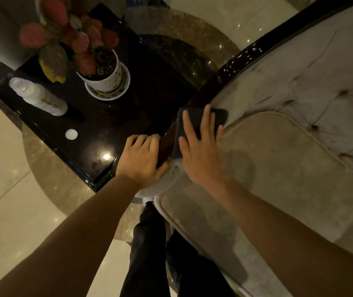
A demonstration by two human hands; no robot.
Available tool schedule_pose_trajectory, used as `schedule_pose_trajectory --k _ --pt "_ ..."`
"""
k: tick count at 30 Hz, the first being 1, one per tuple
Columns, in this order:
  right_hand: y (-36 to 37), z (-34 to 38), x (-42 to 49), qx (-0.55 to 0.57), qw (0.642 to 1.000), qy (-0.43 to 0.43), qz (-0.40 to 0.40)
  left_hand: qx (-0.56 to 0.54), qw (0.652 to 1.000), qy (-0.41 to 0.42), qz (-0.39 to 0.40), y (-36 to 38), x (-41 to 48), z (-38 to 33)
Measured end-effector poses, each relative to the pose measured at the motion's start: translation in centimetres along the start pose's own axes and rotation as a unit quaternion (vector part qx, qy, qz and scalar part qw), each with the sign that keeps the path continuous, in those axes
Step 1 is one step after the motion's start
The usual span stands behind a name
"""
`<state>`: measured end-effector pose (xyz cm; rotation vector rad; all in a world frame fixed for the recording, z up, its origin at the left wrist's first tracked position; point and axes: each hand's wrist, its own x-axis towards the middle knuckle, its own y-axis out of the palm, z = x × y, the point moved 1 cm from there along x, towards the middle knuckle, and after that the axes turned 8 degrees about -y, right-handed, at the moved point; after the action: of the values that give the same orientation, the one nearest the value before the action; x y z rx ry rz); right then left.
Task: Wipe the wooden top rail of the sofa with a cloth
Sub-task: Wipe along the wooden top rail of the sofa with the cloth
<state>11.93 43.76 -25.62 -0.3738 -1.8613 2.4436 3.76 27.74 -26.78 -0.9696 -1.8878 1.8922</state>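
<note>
The right hand (201, 144) lies flat on the dark cloth (194, 123), fingers spread, pressing it onto the glossy wooden top rail (237, 61) at the sofa's (295, 146) near end. The left hand (143, 159) grips the rail just beside the cloth, fingers curled over its outer edge, next to a dark side table (98, 129) bearing a potted plant (104, 73).

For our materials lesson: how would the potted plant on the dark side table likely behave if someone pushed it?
The potted plant probably tips easily: its leaves lean well out past the pot. Its saucer may slide on the glossy table. The white pot looks ceramic, so likely breakable.
</note>
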Motion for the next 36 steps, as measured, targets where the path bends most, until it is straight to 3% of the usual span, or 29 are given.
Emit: schedule_pose_trajectory --k 3,7,8,12,13,16,18,19,20,22,24,25,27,29,30,32,34,36 --pt "-1.3 0.4 0.3 -0.016 0.999 -0.030 -0.023 -0.009 1.000 0.010 -0.009 0.3 0.0 0.1" --pt "-3.3 -0.3 4.1 -0.113 0.972 -0.206 0.007 -0.012 1.000 0.014 -0.025 0.3 0.0 0.1" --pt "-4.1 -1.4 6.3 -0.126 0.973 -0.191 0.004 -0.008 1.000 0.011 -0.024 0.3 0.0 0.2" --pt "-7.2 -4.7 11.6 -0.054 0.996 0.055 -0.041 -0.016 1.000 0.000 0.004 0.5 0.0 0.3" --pt "-6.5 -3.4 10.7 -0.062 0.995 0.068 -0.048 -0.018 1.000 -0.001 0.010 0.5 0.2 0.4" --pt "-3.9 2.0 5.3 -0.085 0.994 -0.071 0.003 -0.020 0.999 0.002 0.035 0.0 0.2 0.4" --pt "-4.5 0.6 4.7 -0.092 0.981 -0.166 0.047 -0.031 0.998 -0.005 0.051 -0.4 0.4 0.3" --pt "-4.9 -1.6 6.0 -0.103 0.978 -0.177 0.032 -0.044 0.997 -0.016 0.057 -0.8 0.9 0.1" --pt "-5.6 -3.8 7.7 -0.098 0.985 -0.139 0.013 -0.064 0.996 -0.028 0.057 -1.3 1.7 -0.2" --pt "-7.5 -7.8 11.1 -0.029 0.999 0.034 -0.025 -0.115 0.992 -0.023 0.046 -2.7 4.2 -1.9" --pt "-7.3 -7.6 11.9 0.011 0.989 0.144 -0.036 -0.153 0.988 -0.003 0.028 -4.1 7.3 -4.4" --pt "-6.8 -6.3 11.4 -0.007 0.991 0.127 -0.040 -0.169 0.985 -0.002 0.029 -4.5 8.6 -5.4" --pt "-6.3 -5.1 9.2 -0.025 0.999 0.014 -0.027 -0.184 0.981 -0.021 0.052 -4.8 10.3 -7.0" --pt "-7.2 -8.3 8.7 -0.043 0.995 -0.093 0.003 -0.178 0.981 -0.052 0.066 -4.8 10.6 -7.6" --pt "-8.0 -11.0 9.7 -0.058 0.994 -0.094 0.007 -0.163 0.983 -0.060 0.062 -4.8 10.6 -7.7" --pt "-9.6 -16.4 12.4 -0.053 0.998 0.031 -0.005 -0.138 0.988 -0.054 0.051 -5.1 11.2 -8.1" --pt "-9.6 -17.1 13.9 -0.026 0.992 0.122 -0.036 -0.126 0.990 -0.052 0.036 -6.0 12.8 -9.1" --pt "-8.4 -14.5 13.4 -0.016 0.996 0.062 -0.061 -0.123 0.991 -0.050 0.020 -6.7 15.2 -10.9"
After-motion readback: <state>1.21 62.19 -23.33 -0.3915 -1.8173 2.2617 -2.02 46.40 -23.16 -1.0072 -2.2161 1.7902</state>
